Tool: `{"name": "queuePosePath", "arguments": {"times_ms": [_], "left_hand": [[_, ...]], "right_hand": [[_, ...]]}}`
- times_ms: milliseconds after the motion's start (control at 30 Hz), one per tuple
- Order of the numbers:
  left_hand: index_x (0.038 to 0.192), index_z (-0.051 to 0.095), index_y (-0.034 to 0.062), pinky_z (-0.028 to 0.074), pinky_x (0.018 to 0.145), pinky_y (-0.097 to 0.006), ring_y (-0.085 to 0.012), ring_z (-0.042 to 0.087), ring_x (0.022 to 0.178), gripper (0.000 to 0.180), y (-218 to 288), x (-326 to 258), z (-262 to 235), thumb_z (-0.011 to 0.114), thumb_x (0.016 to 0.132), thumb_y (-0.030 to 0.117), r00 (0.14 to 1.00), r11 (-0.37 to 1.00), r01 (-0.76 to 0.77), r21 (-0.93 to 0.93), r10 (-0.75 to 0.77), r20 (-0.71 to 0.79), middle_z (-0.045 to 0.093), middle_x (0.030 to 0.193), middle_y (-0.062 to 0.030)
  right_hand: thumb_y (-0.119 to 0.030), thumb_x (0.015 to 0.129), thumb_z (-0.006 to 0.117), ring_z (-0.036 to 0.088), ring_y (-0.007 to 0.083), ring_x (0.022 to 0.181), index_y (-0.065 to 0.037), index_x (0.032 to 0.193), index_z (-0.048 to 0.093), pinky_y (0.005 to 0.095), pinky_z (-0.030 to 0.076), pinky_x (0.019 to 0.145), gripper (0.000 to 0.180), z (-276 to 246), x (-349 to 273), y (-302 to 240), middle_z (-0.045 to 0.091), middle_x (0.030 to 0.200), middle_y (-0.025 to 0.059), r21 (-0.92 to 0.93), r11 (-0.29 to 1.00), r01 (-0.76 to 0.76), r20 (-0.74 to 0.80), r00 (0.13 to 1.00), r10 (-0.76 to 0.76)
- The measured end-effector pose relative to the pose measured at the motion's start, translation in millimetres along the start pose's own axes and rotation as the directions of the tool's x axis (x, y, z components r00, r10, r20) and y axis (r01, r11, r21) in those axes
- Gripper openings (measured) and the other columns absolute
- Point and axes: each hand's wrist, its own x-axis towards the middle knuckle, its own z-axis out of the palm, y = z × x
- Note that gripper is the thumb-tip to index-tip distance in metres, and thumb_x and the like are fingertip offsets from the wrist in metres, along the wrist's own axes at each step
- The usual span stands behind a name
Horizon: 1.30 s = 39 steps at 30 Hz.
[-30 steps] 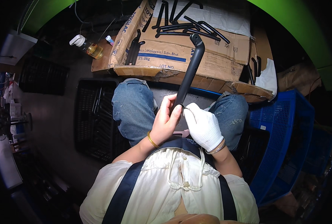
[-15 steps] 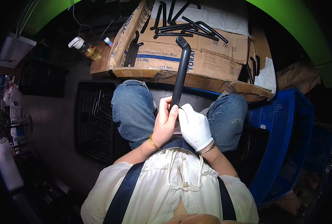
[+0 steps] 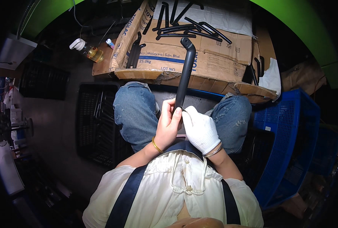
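Note:
A long black tube with a bent end (image 3: pixel 185 72) stands up from my lap, its bend pointing away from me. My bare left hand (image 3: pixel 169 121) is closed round its lower end, the thumb lying along the tube. My right hand (image 3: pixel 200 127), in a white knitted glove, is closed in a pinch against the tube's near end, right beside my left thumb. A small dark bit shows between its fingertips, too small to name. Several similar black bent tubes (image 3: pixel 191 29) lie in a loose pile on the cardboard in front of me.
The cardboard (image 3: pixel 214 64) spreads beyond my knees with a raised torn edge. A bottle with a white cap (image 3: pixel 93 53) stands to its left. A black crate (image 3: pixel 96 121) holding dark tubes sits left of my leg. Blue crates (image 3: pixel 287 152) stand at the right.
The tube has tilted very slightly to the right. My gloved right hand and wrist have shifted a little to the right; both hands keep their hold.

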Motion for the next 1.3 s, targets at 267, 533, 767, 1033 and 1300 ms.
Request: {"name": "queuePosePath", "arguments": {"times_ms": [267, 533, 767, 1033, 1300], "left_hand": [[0.12, 0.044, 0.0071, 0.028, 0.044, -0.019, -0.0027, 0.034, 0.05, 0.024, 8, 2, -4, 0.046, 0.105, 0.026, 0.97, 0.933, 0.236, -0.271, -0.213, 0.115, 0.045, 0.075, 0.0025], [0.109, 0.055, 0.0018, 0.027, 0.034, -0.019, -0.0038, 0.028, 0.04, 0.044, -16, -8, -54, 0.041, 0.104, 0.043, 0.411, 0.384, 0.881, -0.277, -0.329, 0.85, 0.038, 0.057, 0.0021], [0.115, 0.054, 0.0037, 0.046, 0.054, -0.021, -0.0082, 0.051, 0.061, 0.035, -9, 2, -42, 0.048, 0.103, 0.036, 0.759, 0.919, 0.395, -0.014, -0.318, 0.569, 0.055, 0.083, -0.0031], [0.128, 0.044, 0.0029, 0.048, 0.053, -0.023, -0.0073, 0.051, 0.062, 0.032, 17, 26, -32, 0.054, 0.1, 0.014, 0.942, 0.97, 0.161, 0.184, -0.207, 0.265, 0.052, 0.088, -0.0043], [0.118, 0.046, 0.0119, 0.037, 0.041, -0.018, -0.0036, 0.039, 0.051, 0.026, 1, 33, -35, 0.055, 0.101, 0.03, 0.857, 0.771, 0.486, -0.412, -0.325, 0.4, 0.049, 0.087, -0.002]], "right_hand": [[-0.014, 0.092, 0.063, 0.065, 0.0365, 0.061, -0.006, 0.097, 0.058, 0.0425, 0.051, 0.054, 0.01, 7, 2, 9, 0.064, 0.071, 0.0164, 0.182, 0.979, 0.087, -0.462, 0.887, 0.007], [-0.027, 0.104, 0.048, 0.034, -0.0021, 0.048, -0.004, 0.117, 0.062, 0.0161, 0.027, 0.043, 0.031, -80, 29, 46, 0.045, 0.065, -0.01, 0.874, 0.46, -0.156, -0.016, 0.938, 0.348], [-0.021, 0.098, 0.06, 0.044, 0.0052, 0.055, -0.005, 0.096, 0.062, 0.0212, 0.036, 0.05, 0.016, -32, 22, 38, 0.051, 0.068, -0.0025, 0.787, 0.564, -0.251, 0.035, 0.93, 0.366], [-0.02, 0.094, 0.064, 0.066, 0.0237, 0.086, -0.002, 0.102, 0.06, 0.0375, 0.051, 0.074, 0.021, 7, 16, 24, 0.068, 0.092, 0.0136, 0.569, 0.816, -0.103, -0.184, 0.951, 0.248], [-0.016, 0.096, 0.054, 0.066, 0.0375, 0.083, -0.003, 0.101, 0.062, 0.0412, 0.053, 0.072, 0.015, -8, 4, 12, 0.066, 0.09, 0.0182, 0.279, 0.957, 0.074, -0.232, 0.973, -0.007]]}}
